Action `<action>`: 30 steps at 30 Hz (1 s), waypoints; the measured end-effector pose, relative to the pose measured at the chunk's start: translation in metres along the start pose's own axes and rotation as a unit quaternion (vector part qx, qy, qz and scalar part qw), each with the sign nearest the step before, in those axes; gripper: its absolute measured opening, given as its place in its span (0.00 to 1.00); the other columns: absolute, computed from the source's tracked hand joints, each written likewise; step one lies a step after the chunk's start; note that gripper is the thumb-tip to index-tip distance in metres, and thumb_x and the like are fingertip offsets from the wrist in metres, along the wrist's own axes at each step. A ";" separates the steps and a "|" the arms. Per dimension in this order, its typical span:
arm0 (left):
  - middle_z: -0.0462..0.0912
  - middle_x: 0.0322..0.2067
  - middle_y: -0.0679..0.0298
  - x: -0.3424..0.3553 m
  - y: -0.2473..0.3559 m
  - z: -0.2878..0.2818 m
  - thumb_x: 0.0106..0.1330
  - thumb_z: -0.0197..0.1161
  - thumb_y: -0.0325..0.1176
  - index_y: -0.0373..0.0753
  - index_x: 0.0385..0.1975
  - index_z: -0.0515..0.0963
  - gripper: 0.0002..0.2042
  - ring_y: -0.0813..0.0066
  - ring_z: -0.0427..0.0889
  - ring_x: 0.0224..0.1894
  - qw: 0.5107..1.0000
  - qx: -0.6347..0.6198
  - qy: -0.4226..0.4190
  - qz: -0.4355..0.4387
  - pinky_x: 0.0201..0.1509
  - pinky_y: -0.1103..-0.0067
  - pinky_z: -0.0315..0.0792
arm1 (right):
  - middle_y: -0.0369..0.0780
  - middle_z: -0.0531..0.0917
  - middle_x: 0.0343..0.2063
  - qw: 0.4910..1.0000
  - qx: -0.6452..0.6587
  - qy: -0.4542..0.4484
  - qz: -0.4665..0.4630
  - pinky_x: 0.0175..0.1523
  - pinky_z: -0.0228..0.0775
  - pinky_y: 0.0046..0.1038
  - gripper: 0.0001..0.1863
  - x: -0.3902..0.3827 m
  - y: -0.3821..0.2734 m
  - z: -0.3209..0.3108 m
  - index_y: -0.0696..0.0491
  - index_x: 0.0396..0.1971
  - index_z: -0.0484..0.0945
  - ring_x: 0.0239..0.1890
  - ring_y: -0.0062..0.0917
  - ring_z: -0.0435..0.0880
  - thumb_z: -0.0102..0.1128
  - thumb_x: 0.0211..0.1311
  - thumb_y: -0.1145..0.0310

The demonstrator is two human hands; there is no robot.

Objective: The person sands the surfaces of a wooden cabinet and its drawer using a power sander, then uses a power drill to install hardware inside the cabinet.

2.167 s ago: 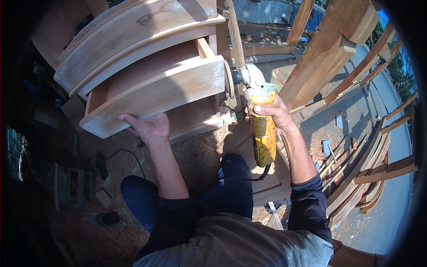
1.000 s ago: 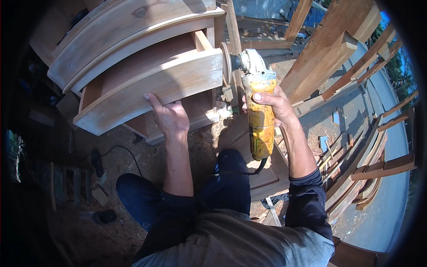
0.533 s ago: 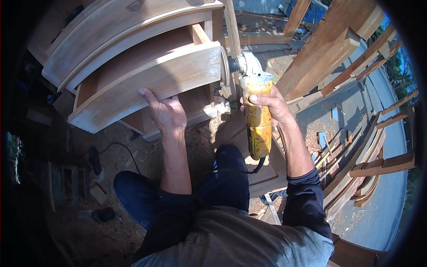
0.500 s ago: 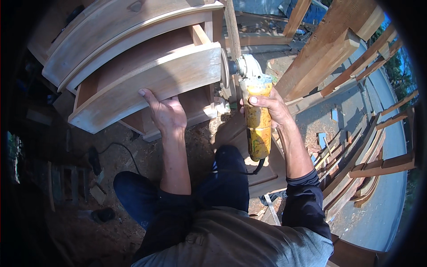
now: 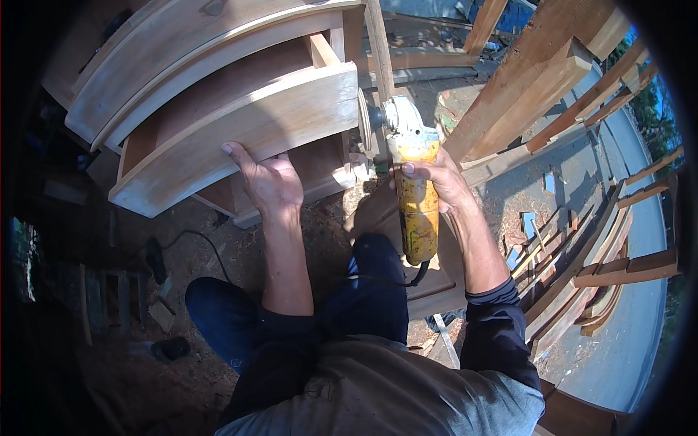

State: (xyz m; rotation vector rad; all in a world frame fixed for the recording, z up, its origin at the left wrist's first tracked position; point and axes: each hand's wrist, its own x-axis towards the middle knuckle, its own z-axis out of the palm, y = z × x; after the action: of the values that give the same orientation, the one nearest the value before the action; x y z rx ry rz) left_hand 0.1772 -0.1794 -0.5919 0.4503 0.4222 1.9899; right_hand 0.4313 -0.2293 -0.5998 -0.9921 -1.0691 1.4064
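Note:
In my right hand point(image 5: 445, 182) is a yellow angle grinder point(image 5: 416, 207), its worn body upright in the picture and its cord leaving the lower end. The grinder's round disc point(image 5: 364, 120) stands edge-on at the right end of a pulled-out wooden drawer point(image 5: 240, 134); whether it touches the wood I cannot tell. My left hand point(image 5: 270, 178) grips the drawer front's lower edge, thumb on the face and fingers underneath, partly hidden. The drawer sits in a bare wooden chest point(image 5: 211, 33) with curved fronts.
A thick timber post point(image 5: 531, 80) rises at the right. Beyond it lie stacked wood strips point(image 5: 582, 269). A wooden panel point(image 5: 436, 294) is beside my right knee. A black cord point(image 5: 200, 236) crosses the shavings-strewn ground at the left, near a small slatted wooden piece point(image 5: 120, 301).
The grinder and my right hand have shifted slightly left, with the disc staying by the drawer's right end. My left hand keeps its hold on the drawer.

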 end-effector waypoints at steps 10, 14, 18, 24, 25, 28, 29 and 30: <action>0.61 0.67 0.63 -0.001 0.001 0.000 0.73 0.49 0.55 0.43 0.71 0.53 0.33 0.68 0.60 0.69 1.000 -0.027 0.012 -0.011 0.76 0.66 0.54 | 0.41 0.80 0.36 0.999 0.028 -0.011 0.018 0.39 0.82 0.32 0.32 -0.004 0.003 0.003 0.59 0.54 0.70 0.33 0.30 0.85 0.73 0.46 0.69; 0.61 0.67 0.63 -0.001 0.000 -0.002 0.72 0.49 0.55 0.43 0.71 0.53 0.33 0.68 0.60 0.70 1.000 -0.016 0.012 -0.007 0.76 0.66 0.54 | 0.42 0.80 0.38 0.999 0.031 -0.015 0.022 0.41 0.81 0.33 0.34 -0.005 0.008 0.001 0.59 0.54 0.70 0.34 0.30 0.84 0.74 0.45 0.67; 0.60 0.67 0.63 0.000 -0.001 -0.004 0.71 0.50 0.56 0.43 0.71 0.53 0.35 0.68 0.59 0.70 1.000 -0.012 0.005 -0.002 0.76 0.65 0.53 | 0.42 0.80 0.38 0.999 0.026 -0.015 0.021 0.42 0.81 0.32 0.35 -0.003 0.011 0.001 0.59 0.54 0.70 0.34 0.30 0.84 0.74 0.44 0.65; 0.60 0.67 0.63 0.000 -0.002 -0.004 0.71 0.51 0.57 0.43 0.71 0.52 0.35 0.68 0.59 0.70 1.000 -0.011 -0.006 -0.004 0.77 0.65 0.53 | 0.42 0.81 0.36 1.000 0.011 -0.003 0.018 0.40 0.80 0.31 0.33 -0.002 0.019 -0.006 0.60 0.52 0.73 0.32 0.30 0.83 0.73 0.44 0.65; 0.60 0.67 0.63 0.000 -0.002 -0.005 0.71 0.51 0.57 0.43 0.71 0.52 0.35 0.68 0.59 0.70 1.000 -0.010 -0.006 -0.005 0.77 0.65 0.53 | 0.41 0.81 0.36 1.000 0.008 -0.002 0.016 0.40 0.80 0.31 0.33 -0.001 0.020 -0.006 0.60 0.52 0.73 0.32 0.30 0.83 0.73 0.44 0.65; 0.60 0.67 0.63 0.002 -0.002 -0.006 0.71 0.50 0.57 0.43 0.71 0.53 0.35 0.68 0.59 0.70 1.000 -0.012 -0.002 -0.002 0.76 0.65 0.53 | 0.41 0.81 0.36 1.000 -0.002 -0.010 0.012 0.40 0.80 0.31 0.33 0.000 0.022 -0.008 0.59 0.52 0.73 0.32 0.30 0.84 0.73 0.44 0.65; 0.60 0.67 0.63 0.002 -0.002 -0.006 0.71 0.50 0.57 0.43 0.71 0.53 0.35 0.68 0.59 0.70 1.000 -0.012 -0.003 -0.003 0.76 0.65 0.53 | 0.41 0.81 0.36 1.000 -0.004 -0.013 0.012 0.40 0.80 0.32 0.33 0.000 0.024 -0.009 0.59 0.53 0.72 0.32 0.30 0.84 0.73 0.44 0.65; 0.60 0.67 0.63 0.002 -0.002 -0.005 0.71 0.50 0.57 0.44 0.71 0.53 0.35 0.68 0.59 0.70 1.000 -0.009 0.002 -0.002 0.76 0.65 0.54 | 0.41 0.80 0.36 1.000 -0.007 -0.004 0.011 0.40 0.80 0.32 0.33 0.000 0.029 -0.011 0.59 0.53 0.72 0.31 0.30 0.83 0.72 0.45 0.66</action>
State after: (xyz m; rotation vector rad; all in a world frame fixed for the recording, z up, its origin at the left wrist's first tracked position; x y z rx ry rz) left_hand 0.1756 -0.1774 -0.5966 0.4345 0.4060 1.9902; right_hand 0.4351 -0.2292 -0.6305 -1.0131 -1.0780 1.4235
